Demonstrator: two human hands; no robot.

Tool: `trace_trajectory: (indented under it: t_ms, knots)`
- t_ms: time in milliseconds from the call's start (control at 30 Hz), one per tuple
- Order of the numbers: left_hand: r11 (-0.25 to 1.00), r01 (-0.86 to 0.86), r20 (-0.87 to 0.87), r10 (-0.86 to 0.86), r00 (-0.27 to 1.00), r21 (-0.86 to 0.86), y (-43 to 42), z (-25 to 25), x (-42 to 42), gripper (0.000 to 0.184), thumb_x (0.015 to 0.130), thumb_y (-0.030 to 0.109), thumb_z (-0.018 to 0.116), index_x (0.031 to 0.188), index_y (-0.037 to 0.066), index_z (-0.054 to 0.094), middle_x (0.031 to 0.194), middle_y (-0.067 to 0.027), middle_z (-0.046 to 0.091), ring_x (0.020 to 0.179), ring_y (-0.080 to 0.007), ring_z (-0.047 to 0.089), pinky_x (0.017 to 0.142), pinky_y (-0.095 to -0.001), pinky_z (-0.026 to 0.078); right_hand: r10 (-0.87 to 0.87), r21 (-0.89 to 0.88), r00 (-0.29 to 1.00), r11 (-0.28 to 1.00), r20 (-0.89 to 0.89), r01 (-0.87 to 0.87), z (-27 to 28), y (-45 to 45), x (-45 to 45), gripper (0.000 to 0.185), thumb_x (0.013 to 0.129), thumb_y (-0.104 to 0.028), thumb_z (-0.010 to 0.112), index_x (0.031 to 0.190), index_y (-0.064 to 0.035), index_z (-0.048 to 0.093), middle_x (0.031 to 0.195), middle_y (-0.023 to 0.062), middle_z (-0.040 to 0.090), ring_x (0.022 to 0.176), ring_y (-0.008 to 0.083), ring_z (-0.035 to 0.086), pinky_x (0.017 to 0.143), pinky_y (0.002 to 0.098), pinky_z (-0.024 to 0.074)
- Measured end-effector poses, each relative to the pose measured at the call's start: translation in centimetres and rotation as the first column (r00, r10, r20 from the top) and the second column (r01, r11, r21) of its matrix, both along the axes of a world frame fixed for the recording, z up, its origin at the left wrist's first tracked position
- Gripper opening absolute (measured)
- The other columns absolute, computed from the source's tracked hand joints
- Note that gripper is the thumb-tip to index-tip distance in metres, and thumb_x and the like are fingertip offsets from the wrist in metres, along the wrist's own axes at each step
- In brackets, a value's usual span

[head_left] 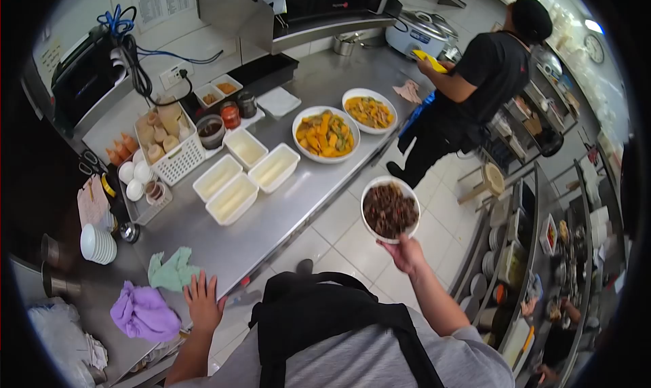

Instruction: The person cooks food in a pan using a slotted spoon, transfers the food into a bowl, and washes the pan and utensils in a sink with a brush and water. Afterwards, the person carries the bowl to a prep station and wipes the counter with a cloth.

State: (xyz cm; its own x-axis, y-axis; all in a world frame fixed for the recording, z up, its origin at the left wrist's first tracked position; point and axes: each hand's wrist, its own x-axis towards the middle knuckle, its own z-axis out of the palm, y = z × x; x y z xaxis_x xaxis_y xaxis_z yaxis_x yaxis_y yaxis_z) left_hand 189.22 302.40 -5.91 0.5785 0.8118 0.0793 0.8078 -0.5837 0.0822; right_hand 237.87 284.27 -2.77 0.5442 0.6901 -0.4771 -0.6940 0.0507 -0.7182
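Note:
My right hand (405,254) grips the near rim of a white bowl (365,225) filled with dark brown cooked meat (391,210), held out over the floor. My left hand (203,301) lies on the counter's front edge with its fingers spread and nothing in it. Close to those fingertips is a crumpled green cloth (171,269), and a purple cloth (146,312) is just left of the hand. Two white bowls of orange and green food, a nearer one (326,134) and a farther one (369,110), stand on the counter.
Several white rectangular containers (232,198) sit mid-counter, near a white basket of bottles (178,161). A stack of white bowls (98,244) stands at left. A person in black (485,76) holds something yellow beside a rice cooker (420,32). A stool (489,179) and shelves are at right.

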Motion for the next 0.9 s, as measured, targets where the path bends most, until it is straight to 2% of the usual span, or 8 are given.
trace_trajectory:
  t_ms: [200, 400, 567, 700, 767, 833, 867, 900]
  knots:
    - [0.998, -0.013, -0.068, 0.01, 0.998, -0.053, 0.4, 0.2, 0.1, 0.068, 0.07, 0.034, 0.071, 0.128, 0.014, 0.041, 0.141, -0.0148, 0.03, 0.13, -0.0394, 0.024, 0.101, -0.0598, 0.017, 0.161, 0.122, 0.987, 0.98, -0.008, -0.159, 8.5, 21.9, 9.8, 0.037, 0.093, -0.008, 0.035, 0.125, 0.0109, 0.034, 0.118, 0.0256, 0.049, 0.101, 0.0367, 0.057, 0.081, 0.0298, 0.0554]
    - [0.978, -0.158, -0.103, 0.144, 0.984, -0.138, -0.1, 0.5, 2.0, 0.069, 0.069, 0.032, 0.072, 0.129, 0.017, 0.041, 0.143, -0.013, 0.028, 0.132, -0.0385, 0.022, 0.104, -0.059, 0.015, 0.19, 0.154, 0.981, 0.971, -0.027, -0.184, 6.5, 40.3, 16.4, 0.038, 0.094, -0.009, 0.028, 0.128, 0.0085, 0.028, 0.116, 0.0265, 0.048, 0.092, 0.0372, 0.06, 0.074, 0.0326, 0.0578]
    - [0.814, -0.579, -0.303, 0.566, 0.766, 0.056, -2.9, -0.8, 7.5, 0.08, 0.07, 0.018, 0.071, 0.139, 0.021, 0.03, 0.148, -0.011, 0.019, 0.135, -0.0365, 0.015, 0.107, -0.0553, 0.013, 0.097, 0.169, 0.986, 0.983, -0.138, -0.074, 0.7, 50.5, 19.6, 0.04, 0.091, -0.004, 0.032, 0.131, 0.0017, 0.029, 0.118, 0.0237, 0.047, 0.092, 0.0371, 0.059, 0.07, 0.0349, 0.0589]
    - [0.549, -0.834, -0.157, 0.83, 0.535, 0.06, -5.0, 2.6, 16.2, 0.082, 0.07, 0.005, 0.064, 0.142, 0.02, 0.025, 0.149, -0.015, 0.011, 0.136, -0.0368, 0.013, 0.106, -0.056, 0.015, -0.04, 0.085, 0.985, 0.995, -0.168, 0.055, -0.7, 54.6, 20.5, 0.041, 0.089, -0.001, 0.035, 0.13, -0.0002, 0.031, 0.118, 0.0225, 0.047, 0.091, 0.0353, 0.06, 0.068, 0.0342, 0.0595]
    - [0.484, -0.874, -0.132, 0.87, 0.475, 0.05, -6.3, 3.9, 19.2, 0.082, 0.07, 0.003, 0.062, 0.142, 0.018, 0.024, 0.149, -0.0168, 0.01, 0.136, -0.0381, 0.013, 0.106, -0.0563, 0.015, -0.022, 0.058, 0.934, 0.997, -0.357, 0.046, -2.2, 55.1, 21.9, 0.038, 0.089, -0.001, 0.041, 0.127, -0.0008, 0.035, 0.115, 0.0225, 0.05, 0.09, 0.0332, 0.061, 0.067, 0.0331, 0.0597]
    - [0.433, -0.898, -0.018, 0.901, 0.433, 0.077, -7.7, 4.5, 21.5, 0.083, 0.07, 0.005, 0.064, 0.142, 0.017, 0.024, 0.148, -0.0201, 0.01, 0.135, -0.0397, 0.015, 0.105, -0.0556, 0.017, 0.064, 0.162, 0.916, 0.987, -0.397, 0.001, -2.4, 53.4, 22.6, 0.035, 0.089, -0.005, 0.047, 0.122, 0.0017, 0.038, 0.109, 0.0223, 0.054, 0.09, 0.0316, 0.062, 0.069, 0.0316, 0.0593]
    - [0.422, -0.903, 0.029, 0.905, 0.425, 0.076, -8.2, 4.7, 22.3, 0.084, 0.069, 0.005, 0.065, 0.142, 0.016, 0.024, 0.147, -0.0222, 0.011, 0.134, -0.0403, 0.016, 0.105, -0.055, 0.017, 0.216, 0.233, 0.782, 0.968, -0.585, -0.093, -4.9, 53.8, 24.4, 0.037, 0.09, -0.008, 0.05, 0.122, 0.0065, 0.037, 0.106, 0.0224, 0.056, 0.095, 0.0303, 0.061, 0.076, 0.0319, 0.0578]
    - [0.4, -0.913, 0.081, 0.91, 0.406, 0.081, -8.6, 5.0, 22.7, 0.085, 0.069, 0.006, 0.065, 0.142, 0.016, 0.024, 0.146, -0.0242, 0.012, 0.134, -0.0409, 0.017, 0.104, -0.0544, 0.018, 0.406, 0.384, 0.755, 0.897, -0.515, -0.22, -3.6, 51.7, 24.1, 0.039, 0.091, -0.006, 0.047, 0.121, 0.0142, 0.034, 0.112, 0.0234, 0.054, 0.1, 0.0293, 0.059, 0.086, 0.0317, 0.0542]
